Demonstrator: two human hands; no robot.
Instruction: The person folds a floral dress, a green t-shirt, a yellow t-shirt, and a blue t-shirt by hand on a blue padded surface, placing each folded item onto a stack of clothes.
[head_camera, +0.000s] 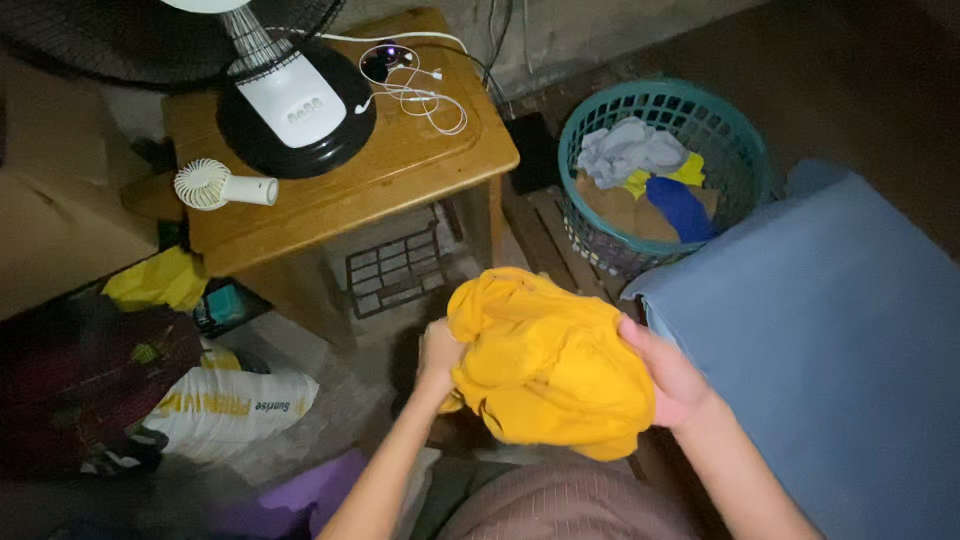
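Yellow garment (550, 365) bunched between both hands, white printed sack (225, 410) left

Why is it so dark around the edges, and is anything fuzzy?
In the head view, light falls on the middle: the yellow cloth, both hands and the wooden table show clearly. The corners fade into shadow, the bags at lower left look murky, and the white fan base glares a little.

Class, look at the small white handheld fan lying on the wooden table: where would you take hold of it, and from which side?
Grip the handheld fan by its straight white handle, coming from above: it lies flat on the table, handle pointing right, clear of the round head.
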